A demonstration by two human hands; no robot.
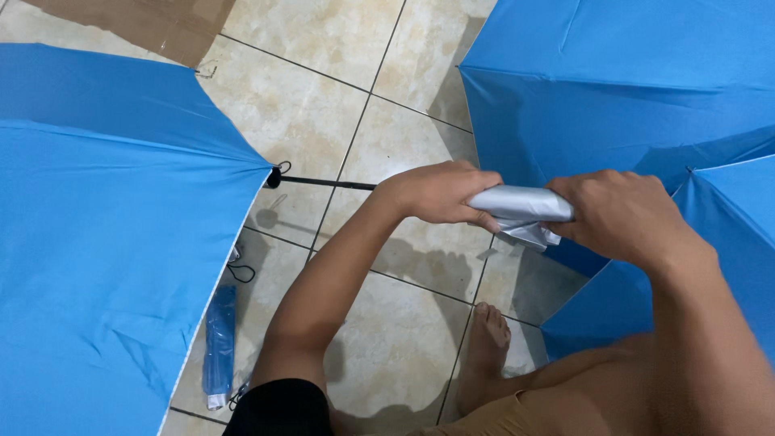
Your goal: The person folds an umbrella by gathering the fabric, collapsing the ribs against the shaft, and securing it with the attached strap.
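Note:
Both hands grip a folded umbrella [521, 206] whose silver lining faces out, held level above the tiled floor. My left hand [440, 192] wraps its left end. My right hand [622, 214] closes over its right end, with a crumpled silver flap hanging below between them. A thin black shaft [327, 182] runs left from my left hand to the edge of an open blue umbrella [105, 234].
Open blue umbrellas [613, 89] fill the right side, one more at lower right [726, 234]. A folded blue umbrella in a clear sleeve [219, 343] lies on the beige tiled floor [315, 105]. My bare foot [484, 347] stands below. Brown cardboard [153, 24] lies at top left.

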